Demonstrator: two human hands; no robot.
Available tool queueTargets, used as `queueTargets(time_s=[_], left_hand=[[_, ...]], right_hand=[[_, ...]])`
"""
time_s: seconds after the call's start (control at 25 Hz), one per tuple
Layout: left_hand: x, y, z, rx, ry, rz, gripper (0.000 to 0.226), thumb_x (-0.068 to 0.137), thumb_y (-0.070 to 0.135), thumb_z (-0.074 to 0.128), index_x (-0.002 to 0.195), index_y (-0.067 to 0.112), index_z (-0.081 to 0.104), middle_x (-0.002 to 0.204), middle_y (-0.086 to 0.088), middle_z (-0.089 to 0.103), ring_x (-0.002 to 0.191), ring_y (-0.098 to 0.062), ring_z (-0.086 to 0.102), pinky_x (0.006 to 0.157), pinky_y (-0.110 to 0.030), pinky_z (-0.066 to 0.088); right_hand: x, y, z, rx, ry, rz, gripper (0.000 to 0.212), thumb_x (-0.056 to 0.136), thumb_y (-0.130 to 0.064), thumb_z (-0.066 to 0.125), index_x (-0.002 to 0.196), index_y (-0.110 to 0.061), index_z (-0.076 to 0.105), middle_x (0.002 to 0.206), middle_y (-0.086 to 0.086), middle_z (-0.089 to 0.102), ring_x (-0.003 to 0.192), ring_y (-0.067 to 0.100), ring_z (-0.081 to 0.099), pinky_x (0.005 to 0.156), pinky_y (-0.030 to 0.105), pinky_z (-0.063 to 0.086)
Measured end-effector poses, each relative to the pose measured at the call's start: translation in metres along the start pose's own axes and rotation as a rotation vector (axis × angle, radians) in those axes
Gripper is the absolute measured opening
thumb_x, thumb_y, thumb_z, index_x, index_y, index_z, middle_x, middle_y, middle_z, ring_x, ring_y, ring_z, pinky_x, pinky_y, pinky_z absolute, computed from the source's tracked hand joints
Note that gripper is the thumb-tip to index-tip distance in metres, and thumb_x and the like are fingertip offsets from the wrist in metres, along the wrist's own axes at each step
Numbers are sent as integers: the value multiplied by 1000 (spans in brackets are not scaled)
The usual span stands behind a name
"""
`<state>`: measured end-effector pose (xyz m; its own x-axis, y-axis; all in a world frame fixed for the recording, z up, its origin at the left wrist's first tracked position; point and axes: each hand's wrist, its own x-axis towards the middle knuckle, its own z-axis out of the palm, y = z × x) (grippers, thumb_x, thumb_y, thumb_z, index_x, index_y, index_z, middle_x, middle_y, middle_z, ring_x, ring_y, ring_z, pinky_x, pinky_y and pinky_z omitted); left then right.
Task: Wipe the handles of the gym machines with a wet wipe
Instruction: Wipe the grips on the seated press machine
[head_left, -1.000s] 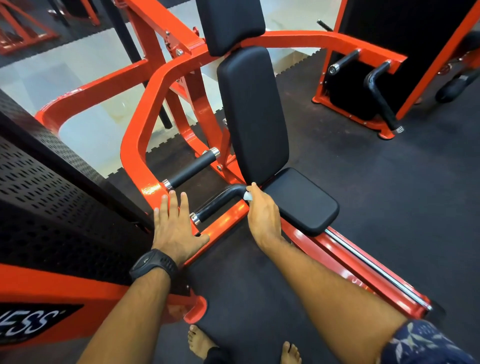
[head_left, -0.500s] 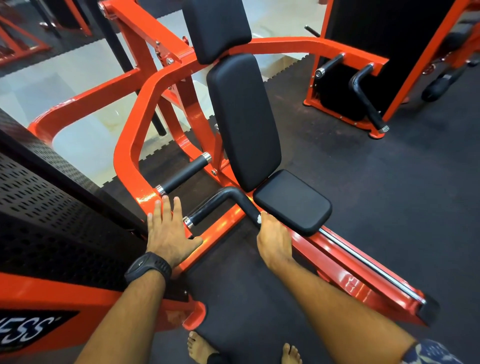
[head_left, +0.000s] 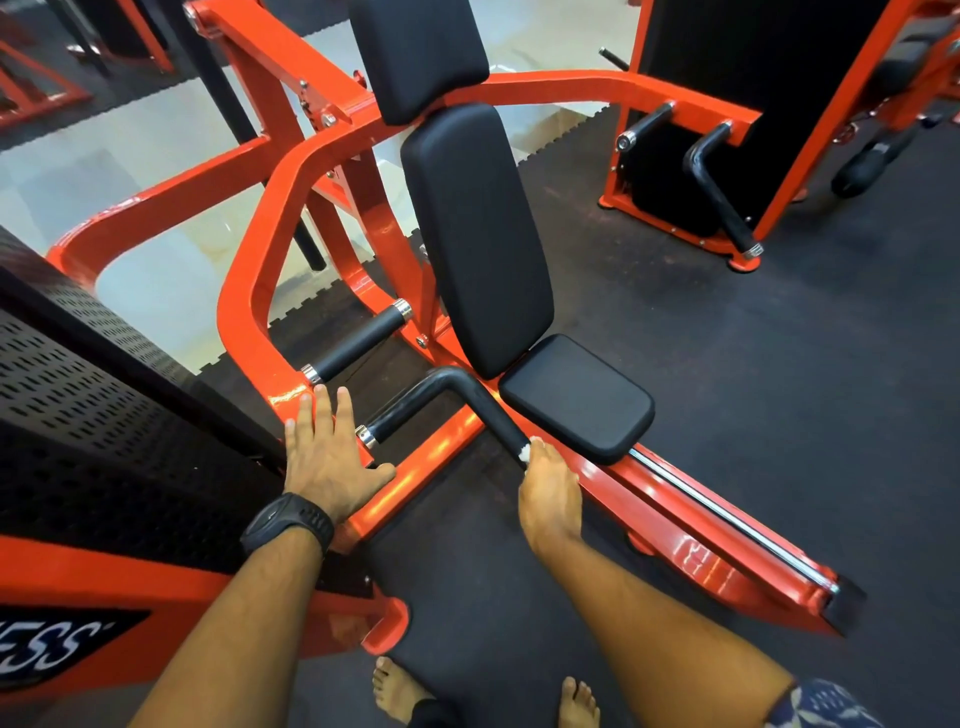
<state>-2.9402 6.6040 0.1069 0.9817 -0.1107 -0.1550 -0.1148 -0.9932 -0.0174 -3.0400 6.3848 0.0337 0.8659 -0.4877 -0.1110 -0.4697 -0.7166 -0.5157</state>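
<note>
An orange press machine fills the view. Its bent black handle (head_left: 457, 397) runs from a chrome collar near my left hand toward the black seat pad (head_left: 576, 397). My right hand (head_left: 550, 488) grips the near end of this handle, with a white wet wipe (head_left: 527, 451) showing at my fingertips. My left hand (head_left: 327, 452) lies flat, fingers straight, on the orange frame (head_left: 244, 312) beside the handle's collar. A straight black handle (head_left: 358, 340) sits just beyond it. On the far side of the machine, two more black handles (head_left: 717, 192) stick out.
A tall black backrest (head_left: 478, 234) rises behind the seat. A perforated black weight-stack cover (head_left: 93, 415) stands at my left. A chrome rail (head_left: 727, 519) runs along the orange base on the right. Dark rubber flooring (head_left: 779, 389) spreads right; my bare feet (head_left: 400, 691) are below.
My right hand slid with the wipe down the bent handle, from the bend by the backrest to the near end. My left hand stayed pressed on the frame.
</note>
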Motion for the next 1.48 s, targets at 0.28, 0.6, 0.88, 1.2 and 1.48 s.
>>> queueTargets(time_s=[0.28,0.6,0.88,1.2,1.48], left_hand=[[-3,1,0,-36,8,16,121,74,58,73,160,13,0,167,-14,-6,153,-31,-12,124,-50,-1],[-2,-3,2,-42,8,34,122,74,58,71,160,12,-2,167,-15,-8,153,-32,-13,124,-50,-2],[-2,-4,1,-7,-1,32,121,75,61,69,159,12,-3,167,-15,-8,153,-32,-13,124,-51,-1],[-3,-2,-1,-1,-7,27,119,76,61,68,159,13,-3,167,-15,-9,153,-33,-13,124,-50,-1],[-4,-5,1,-31,9,34,119,75,59,69,159,13,-1,167,-15,-7,153,-33,-13,124,-51,-1]], right_hand=[[31,-63,14,160,-4,-492,54,100,3,38,153,-3,30,161,15,26,151,28,20,123,40,17],[59,-94,13,36,-20,-821,66,79,20,50,141,0,50,149,15,47,144,34,35,113,39,35],[72,-110,-9,9,110,-499,23,89,-1,45,99,-15,59,102,1,59,103,23,52,70,33,43],[67,-117,-6,19,147,-446,24,90,-3,42,95,-20,58,101,2,61,94,27,56,71,33,39],[62,-70,-8,83,35,-195,48,92,7,41,135,-11,50,128,11,57,114,33,58,94,43,45]])
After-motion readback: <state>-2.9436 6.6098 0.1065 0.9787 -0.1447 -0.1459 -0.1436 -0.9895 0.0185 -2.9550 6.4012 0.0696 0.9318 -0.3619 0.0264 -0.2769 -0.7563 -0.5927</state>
